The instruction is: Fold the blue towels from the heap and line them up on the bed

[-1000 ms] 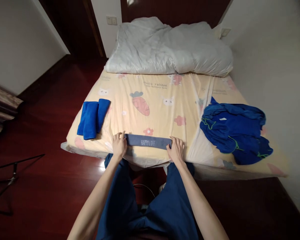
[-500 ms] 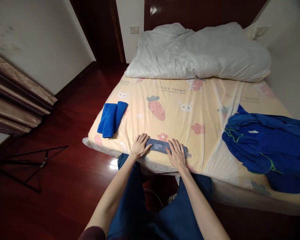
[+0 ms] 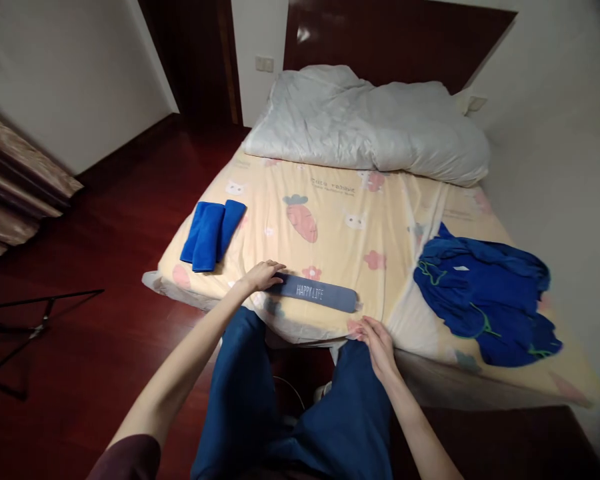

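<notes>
A long, flat grey-blue strip (image 3: pixel 325 293), apparently folded cloth, lies near the bed's front edge. White letters on it read HAPPY LIFE, and a small pale tag sticks out at its right end. Over the strip's left end, my left hand (image 3: pixel 264 275) has its fingers above and thumb below, closed on that end. My right hand (image 3: pixel 379 343) is off the strip, just beyond its right end and nearer me, by the mattress edge. Its fingers are loosely extended and slightly bent, holding nothing visible.
Folded blue cloths (image 3: pixel 207 237) lie on the bed's left side. A blue garment with green cords (image 3: pixel 485 293) is spread at the right. A rolled white quilt (image 3: pixel 370 127) lies by the headboard (image 3: pixel 395 40). Black stand legs (image 3: pixel 35 327) are on the floor at left.
My right hand has come off the strip and moved right and toward me, uncovering the lettering. My left hand has turned at the strip's left end. The camera view has shifted slightly.
</notes>
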`<control>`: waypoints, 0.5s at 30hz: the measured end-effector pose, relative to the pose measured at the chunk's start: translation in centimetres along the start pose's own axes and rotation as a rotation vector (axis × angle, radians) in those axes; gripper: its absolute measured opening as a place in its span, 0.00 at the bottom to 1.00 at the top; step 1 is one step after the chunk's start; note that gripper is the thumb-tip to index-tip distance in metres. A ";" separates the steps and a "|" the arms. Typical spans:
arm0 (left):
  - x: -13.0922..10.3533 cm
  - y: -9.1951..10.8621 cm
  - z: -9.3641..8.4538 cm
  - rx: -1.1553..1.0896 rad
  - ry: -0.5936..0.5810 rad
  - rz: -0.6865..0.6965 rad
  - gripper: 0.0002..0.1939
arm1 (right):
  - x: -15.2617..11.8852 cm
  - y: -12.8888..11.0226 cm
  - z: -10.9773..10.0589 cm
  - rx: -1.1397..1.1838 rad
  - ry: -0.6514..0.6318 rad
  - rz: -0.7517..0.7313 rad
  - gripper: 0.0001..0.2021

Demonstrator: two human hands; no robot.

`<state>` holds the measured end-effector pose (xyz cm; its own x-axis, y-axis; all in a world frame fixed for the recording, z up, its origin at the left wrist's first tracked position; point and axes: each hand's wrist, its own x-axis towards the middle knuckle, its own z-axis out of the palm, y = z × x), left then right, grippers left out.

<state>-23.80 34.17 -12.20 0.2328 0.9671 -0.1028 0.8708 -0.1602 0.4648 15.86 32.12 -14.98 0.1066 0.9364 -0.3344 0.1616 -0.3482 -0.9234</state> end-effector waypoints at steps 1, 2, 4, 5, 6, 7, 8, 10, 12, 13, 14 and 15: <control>1.0 0.0 -0.3 -0.002 -0.077 0.007 0.25 | -0.3 0.0 0.2 0.119 -0.063 0.135 0.21; 1.9 0.1 -0.5 0.002 -0.150 -0.001 0.25 | -0.4 -0.1 0.6 0.220 -0.104 0.246 0.18; 3.4 0.2 -0.4 0.017 -0.258 -0.031 0.27 | 0.0 -0.2 1.5 0.350 -0.121 0.385 0.13; 3.9 0.3 -0.3 0.023 -0.291 -0.040 0.29 | 0.4 -0.3 2.1 0.381 -0.111 0.420 0.12; 4.3 0.3 -0.2 0.027 -0.311 -0.042 0.30 | 0.8 -0.3 2.6 0.395 -0.101 0.439 0.11; 4.6 0.2 0.0 0.027 -0.321 -0.040 0.31 | 1.3 -0.4 3.1 0.393 -0.098 0.445 0.11; 4.9 0.1 0.1 0.025 -0.327 -0.038 0.31 | 1.9 -0.5 3.6 0.380 -0.098 0.440 0.12; 5.4 -0.2 0.1 0.007 -0.346 -0.054 0.30 | 2.8 -0.7 4.4 0.337 -0.097 0.414 0.14; 5.8 -0.4 0.0 -0.040 -0.384 -0.096 0.27 | 3.6 -1.0 5.2 0.299 -0.078 0.399 0.15; 5.9 -0.5 -0.1 -0.069 -0.402 -0.119 0.25 | 4.0 -1.2 5.5 0.282 -0.054 0.406 0.16; 6.1 -0.5 -0.1 -0.097 -0.414 -0.142 0.24 | 4.3 -1.5 5.8 0.263 -0.020 0.417 0.16; 6.2 -0.6 -0.1 -0.122 -0.417 -0.161 0.24 | 4.6 -1.9 6.1 0.241 0.015 0.420 0.16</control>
<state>-22.89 40.23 -13.05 0.2745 0.8115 -0.5158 0.8589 0.0343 0.5111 10.11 37.36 -15.91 0.1286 0.7158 -0.6864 -0.1300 -0.6740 -0.7272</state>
